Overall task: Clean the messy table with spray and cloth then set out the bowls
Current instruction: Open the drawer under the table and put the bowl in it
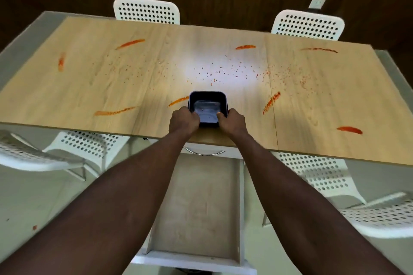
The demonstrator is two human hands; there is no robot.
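Progress on the cleaning side looks like basically zero. Table (89, 87) is covered in orange-red smears (130, 43), plus a scatter of crumbs (223, 71) across the middle, and none of it looks wiped as far as I can see. Both hands are on a dark square bowl (207, 107) at the table's front edge. The left hand (183, 119) is curled round its near left corner, and the right hand (232, 120) grips the near right rim, thumb inside. No spray or cloth in view (an open drawer (196, 207) sits just below the table edge). I'd say all the wiping is ahead, with setting out the bowls after that.
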